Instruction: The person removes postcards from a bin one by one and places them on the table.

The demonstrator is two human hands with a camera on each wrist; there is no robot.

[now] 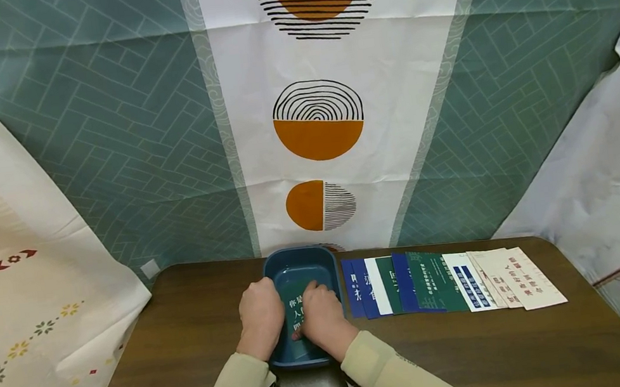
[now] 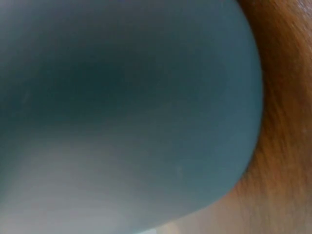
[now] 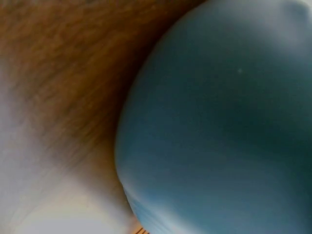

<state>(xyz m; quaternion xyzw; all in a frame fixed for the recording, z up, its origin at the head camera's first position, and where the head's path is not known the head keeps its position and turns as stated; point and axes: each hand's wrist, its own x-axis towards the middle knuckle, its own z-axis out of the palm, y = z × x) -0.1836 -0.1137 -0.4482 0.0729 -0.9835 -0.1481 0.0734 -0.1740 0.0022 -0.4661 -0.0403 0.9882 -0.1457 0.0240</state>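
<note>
A dark blue rectangular tray (image 1: 298,255) stands near the table's back edge, and a green card (image 1: 295,304) with white characters lies inside it. My left hand (image 1: 263,317) grips the tray's left rim with curled fingers. Over the right part of the card, my right hand (image 1: 323,316) is bent inside the tray, its thumb and fingers about the card's right side; the palm hides the exact hold. Both wrist views are filled by the blurred outer wall of the tray (image 2: 195,122), and neither shows the fingers.
Right of the tray, an overlapping row of blue, white and green cards (image 1: 426,282) ends in cream cards (image 1: 534,276) with red characters. They lie on a brown wooden table (image 1: 420,353). A patterned green-and-white cloth (image 1: 155,141) hangs behind, with pale cloths at both sides.
</note>
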